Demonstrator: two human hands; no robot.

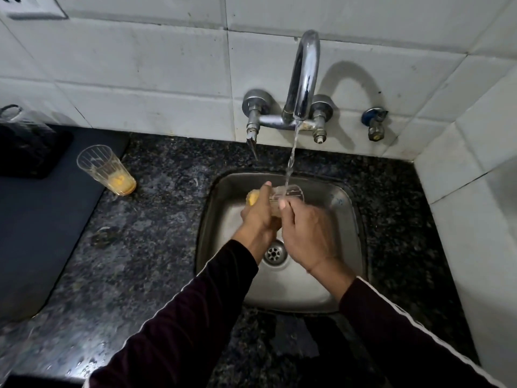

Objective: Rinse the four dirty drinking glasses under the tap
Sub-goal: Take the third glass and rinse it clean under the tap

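Note:
A clear drinking glass [291,193] with yellow residue at its base lies tilted on its side over the steel sink [344,219], its mouth to the right under the running stream from the chrome tap [305,74]. My left hand [258,217] grips its base end. My right hand [306,233] holds it near the rim. A second dirty glass [107,170] with yellow dregs stands upright on the counter to the left. A clear glass [19,119] stands at the far left on a dark mat.
Dark speckled granite counter [156,219] surrounds the sink. A dark mat [36,233] covers the left counter. White tiled walls rise behind and at right. A small blue-handled valve [375,124] sits right of the tap. The drain [275,253] lies below my hands.

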